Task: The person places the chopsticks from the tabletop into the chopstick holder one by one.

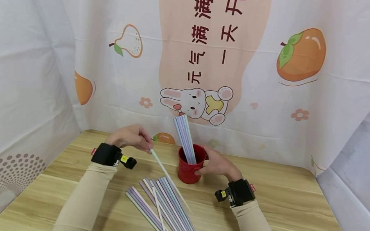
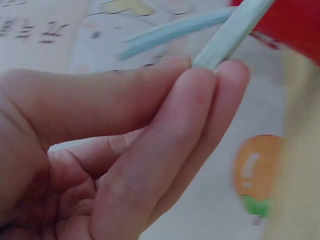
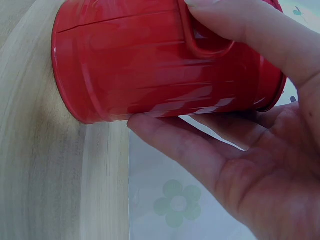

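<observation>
A red mug stands on the wooden table with several pastel straws leaning out of it to the upper left. My right hand grips the mug from its right side, with the thumb across its handle. Left of the mug, my left hand pinches one pale straw at its upper end; the straw slants down to the right over the table. Several more straws lie in a loose pile in front of the mug.
A printed cloth backdrop with fruit and a rabbit hangs behind the table and wraps round both sides. Bare table top lies to the right of the mug and along the left edge.
</observation>
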Demonstrator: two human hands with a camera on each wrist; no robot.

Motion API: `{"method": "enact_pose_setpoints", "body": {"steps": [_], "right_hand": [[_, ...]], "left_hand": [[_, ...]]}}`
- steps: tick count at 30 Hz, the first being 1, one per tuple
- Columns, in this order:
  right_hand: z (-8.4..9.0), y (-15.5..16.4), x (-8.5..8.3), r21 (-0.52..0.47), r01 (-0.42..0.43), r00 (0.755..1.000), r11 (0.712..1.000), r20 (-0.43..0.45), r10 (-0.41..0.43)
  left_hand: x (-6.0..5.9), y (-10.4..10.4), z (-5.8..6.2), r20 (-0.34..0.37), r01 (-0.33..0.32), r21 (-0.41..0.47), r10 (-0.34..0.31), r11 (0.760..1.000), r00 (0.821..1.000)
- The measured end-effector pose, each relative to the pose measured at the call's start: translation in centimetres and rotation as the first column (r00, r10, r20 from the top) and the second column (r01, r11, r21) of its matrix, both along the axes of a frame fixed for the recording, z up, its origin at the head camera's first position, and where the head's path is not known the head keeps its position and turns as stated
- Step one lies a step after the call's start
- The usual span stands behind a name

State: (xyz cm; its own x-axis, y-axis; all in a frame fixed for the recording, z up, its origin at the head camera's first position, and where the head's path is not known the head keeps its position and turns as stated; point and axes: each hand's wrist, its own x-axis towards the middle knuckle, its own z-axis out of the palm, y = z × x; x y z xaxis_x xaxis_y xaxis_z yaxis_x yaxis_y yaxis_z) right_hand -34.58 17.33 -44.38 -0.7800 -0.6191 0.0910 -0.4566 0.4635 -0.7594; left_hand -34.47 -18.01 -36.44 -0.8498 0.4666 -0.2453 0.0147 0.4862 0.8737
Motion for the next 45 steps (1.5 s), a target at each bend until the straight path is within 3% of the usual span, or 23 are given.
{"method": "enact_pose_setpoints", "body": {"steps": [6,10,17,22,28,34,41,45], "right_hand": [[0.0,0.4,0.0,-0.015,-0.013,1.000,1.000,-0.020,0.013],[0.0,0.3,0.1,-0.011,-0.001,1.000,1.000,-0.005,0.001],[-0.2,-0.5,-0.2,-0.012,-0.045,0.999,0.999,-0.013,0.045],[-0.2,-0.4,-0.2,-0.018,-0.042,0.999,0.999,-0.014,0.042],[0.0,0.0,-0.1,-0.025,-0.025,1.000,0.999,-0.005,0.025],[-0.2,0.1,0.0,-0.004,-0.017,1.000,1.000,-0.024,0.016],[-0.4,0.0,0.0,0.007,0.000,1.000,1.000,-0.006,0.000],[-0.2,0.1,0.1,0.002,0.003,1.000,1.000,-0.008,-0.003]], "left_hand": [[-0.3,-0.6,4.2,-0.095,-0.070,0.041,0.074,0.997,0.993],[-0.2,-1.2,6.3,-0.162,-0.124,0.028,0.127,0.992,0.979],[0.7,-3.0,9.4,-0.224,-0.246,0.052,0.251,0.968,0.942],[0.9,-2.7,10.7,-0.254,-0.296,0.073,0.305,0.952,0.918],[0.4,-0.7,10.3,-0.352,-0.350,-0.051,0.311,0.935,0.883],[-0.6,1.9,8.4,-0.440,-0.325,-0.156,0.229,0.933,0.868],[-1.3,4.6,6.2,-0.476,-0.288,-0.184,0.171,0.940,0.863],[-1.7,6.0,5.5,-0.536,-0.283,-0.174,0.151,0.943,0.831]]}}
